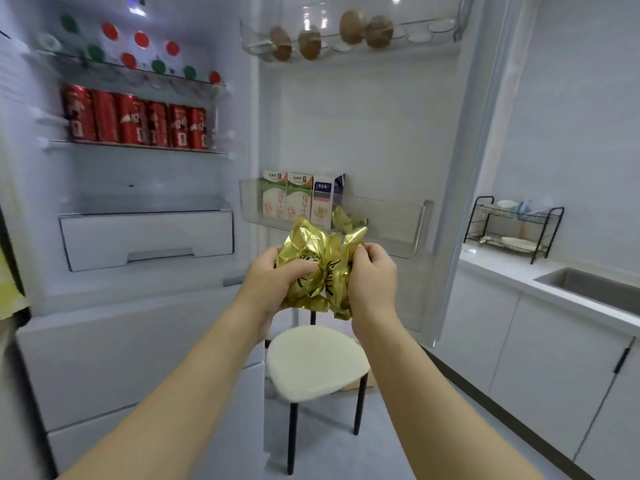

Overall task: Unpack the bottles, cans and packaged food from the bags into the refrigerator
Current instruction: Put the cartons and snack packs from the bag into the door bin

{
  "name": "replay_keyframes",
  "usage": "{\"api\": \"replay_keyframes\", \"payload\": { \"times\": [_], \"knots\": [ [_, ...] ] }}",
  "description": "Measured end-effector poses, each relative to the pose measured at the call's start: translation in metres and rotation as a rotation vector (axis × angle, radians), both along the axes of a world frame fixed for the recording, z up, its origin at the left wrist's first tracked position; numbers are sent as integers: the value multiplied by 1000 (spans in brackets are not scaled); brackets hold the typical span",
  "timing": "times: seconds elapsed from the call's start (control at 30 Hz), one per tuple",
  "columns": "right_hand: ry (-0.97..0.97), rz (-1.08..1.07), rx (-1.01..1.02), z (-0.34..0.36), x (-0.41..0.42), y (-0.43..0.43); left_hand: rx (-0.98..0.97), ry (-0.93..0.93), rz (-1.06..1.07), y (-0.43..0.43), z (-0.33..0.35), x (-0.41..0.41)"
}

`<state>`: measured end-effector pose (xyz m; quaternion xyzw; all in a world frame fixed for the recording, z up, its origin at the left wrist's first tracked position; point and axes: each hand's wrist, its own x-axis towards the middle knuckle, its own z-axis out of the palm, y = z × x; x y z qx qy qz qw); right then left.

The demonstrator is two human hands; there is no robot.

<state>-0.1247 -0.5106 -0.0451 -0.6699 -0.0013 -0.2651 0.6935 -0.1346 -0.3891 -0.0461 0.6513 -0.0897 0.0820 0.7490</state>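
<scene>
The refrigerator (138,181) stands open beyond your hands, the stool (315,362) below them and the door bin (388,226) just ahead. Your left hand (273,278) and right hand (372,275) both clutch the gold foil packets (311,247). The foil looks slick and loosely bunched, so one could slip out and drop.

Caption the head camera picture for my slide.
Left grip and right grip hold gold foil packets before the door bin of cartons.
</scene>
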Motion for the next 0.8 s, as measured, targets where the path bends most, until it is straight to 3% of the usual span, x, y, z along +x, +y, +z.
{"api": "replay_keyframes", "payload": {
  "times": [0.57, 0.8],
  "knots": [
    [-304, -28, -66, 135, 112, -25, -85, -301, 101, -43, 120, 115],
    [-212, -202, -217, 140, 141, -60, 56, -353, 83, -84, 132, 159]
  ]
}}
